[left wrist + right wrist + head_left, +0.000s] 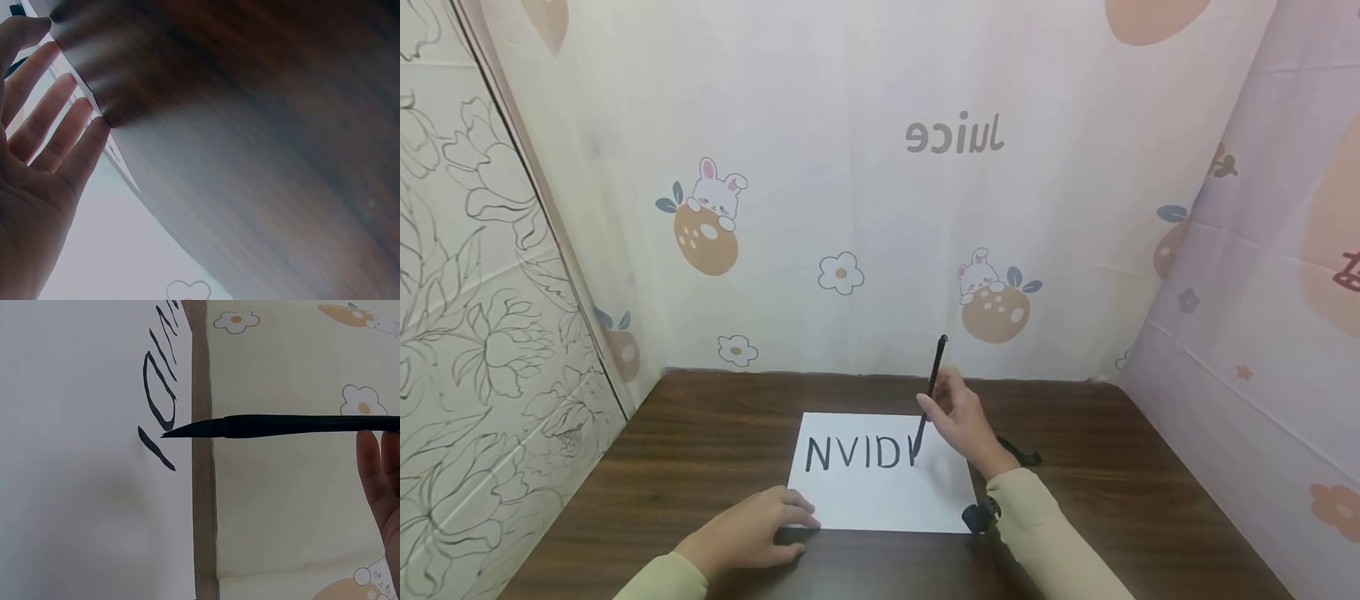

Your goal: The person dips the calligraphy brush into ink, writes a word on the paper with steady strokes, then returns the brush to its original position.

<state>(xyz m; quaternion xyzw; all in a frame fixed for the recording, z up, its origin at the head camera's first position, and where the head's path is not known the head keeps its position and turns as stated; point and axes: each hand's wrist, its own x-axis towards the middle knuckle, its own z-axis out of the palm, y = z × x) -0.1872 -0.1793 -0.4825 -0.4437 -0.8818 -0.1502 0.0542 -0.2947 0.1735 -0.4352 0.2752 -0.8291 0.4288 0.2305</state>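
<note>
A sheet of white paper lies on the wooden table, with large black letters "NVID" and one more upright stroke across its upper half. My right hand pinches a black writing brush, held nearly upright, over the right part of the sheet. In the right wrist view the dark pointed tip of the brush is right by the last stroke, below the D. My left hand rests at the lower left corner of the paper, its fingers spread and slightly bent along the edge.
The brown table ends against a cloth backdrop printed with rabbits, fruit and flowers. Patterned cloth hangs on both sides too. A black wrist camera on the right wrist overlaps the paper's lower right corner in the head view.
</note>
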